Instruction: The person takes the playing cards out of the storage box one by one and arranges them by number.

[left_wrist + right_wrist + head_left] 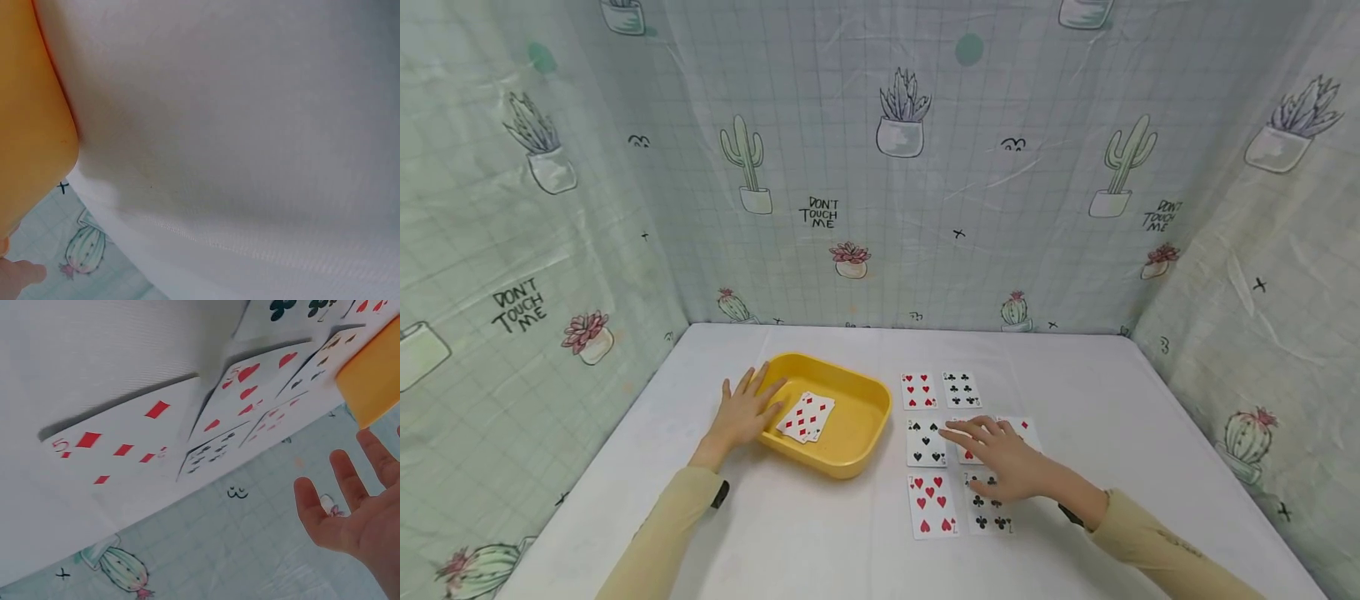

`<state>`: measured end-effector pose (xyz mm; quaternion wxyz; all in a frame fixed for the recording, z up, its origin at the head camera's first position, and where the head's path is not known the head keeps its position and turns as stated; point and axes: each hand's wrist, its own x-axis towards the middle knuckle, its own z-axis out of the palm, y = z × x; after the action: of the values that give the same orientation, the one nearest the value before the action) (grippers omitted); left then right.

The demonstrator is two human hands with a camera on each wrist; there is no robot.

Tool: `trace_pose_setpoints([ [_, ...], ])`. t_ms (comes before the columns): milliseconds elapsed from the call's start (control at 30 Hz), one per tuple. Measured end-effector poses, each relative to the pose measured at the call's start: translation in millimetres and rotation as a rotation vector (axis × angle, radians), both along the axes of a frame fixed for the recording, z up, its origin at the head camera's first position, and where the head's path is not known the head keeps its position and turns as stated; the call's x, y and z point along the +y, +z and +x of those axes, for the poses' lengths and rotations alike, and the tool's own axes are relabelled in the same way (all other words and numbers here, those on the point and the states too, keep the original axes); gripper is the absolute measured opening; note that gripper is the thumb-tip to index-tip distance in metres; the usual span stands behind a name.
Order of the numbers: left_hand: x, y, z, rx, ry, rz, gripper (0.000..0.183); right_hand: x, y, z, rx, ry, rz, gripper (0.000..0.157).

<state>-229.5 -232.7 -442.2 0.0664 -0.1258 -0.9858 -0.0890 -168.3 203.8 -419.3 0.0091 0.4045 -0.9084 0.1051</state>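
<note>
My left hand (pixel 744 414) rests at the left rim of a yellow plastic tray (pixel 867 442), fingers spread over the edge. Inside lies a small overlapping pile of diamond playing cards (pixel 807 417). Over the laid-out cards on the right hovers my right hand (pixel 1000 458), its fingers loosely extended and holding nothing. It partly covers the five of hearts (pixel 967 457), the seven of clubs (pixel 992 517) and the five of diamonds (pixel 122 450). Just left of its fingertips is the five of spades (pixel 925 443).
Face up at the back lie a six of hearts (pixel 919 390) and a six of clubs (pixel 962 389). A seven of hearts (pixel 932 506) lies at the front. The white table (pixel 805 542) is bordered by a patterned cloth backdrop (pixel 820 108) behind and on both sides.
</note>
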Motion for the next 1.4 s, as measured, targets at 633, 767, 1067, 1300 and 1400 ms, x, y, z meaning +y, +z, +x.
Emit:
trace_pose_setpoints([
  [633, 2.4, 0.0, -2.6, 0.01, -0.013, 0.008, 0.048, -61.8, 19.1, -42.1, -0.034, 0.063, -0.022, 0.073],
  [767, 3.4, -1.0, -0.8, 0.002, -0.005, 0.014, 0.048, -77.6, 19.8, -48.9, -0.026, 0.075, -0.015, 0.072],
  [1067, 3.2, -2.7, 1.6, -0.008, 0.002, 0.013, 0.049, -113.6, 21.2, -64.7, 0.053, 0.141, -0.059, 0.068],
  [1300, 2.3, -2.8, 3.5, 0.002, 0.007, -0.002, 0.049, -137.2, 23.7, -72.5, 0.029, 0.131, -0.016, 0.068],
  [1400, 2.0, -3.6, 4.1, 0.004, 0.008, 0.002, 0.049, -147.7, 22.8, -75.0, 0.011, 0.132, -0.002, 0.067],
])
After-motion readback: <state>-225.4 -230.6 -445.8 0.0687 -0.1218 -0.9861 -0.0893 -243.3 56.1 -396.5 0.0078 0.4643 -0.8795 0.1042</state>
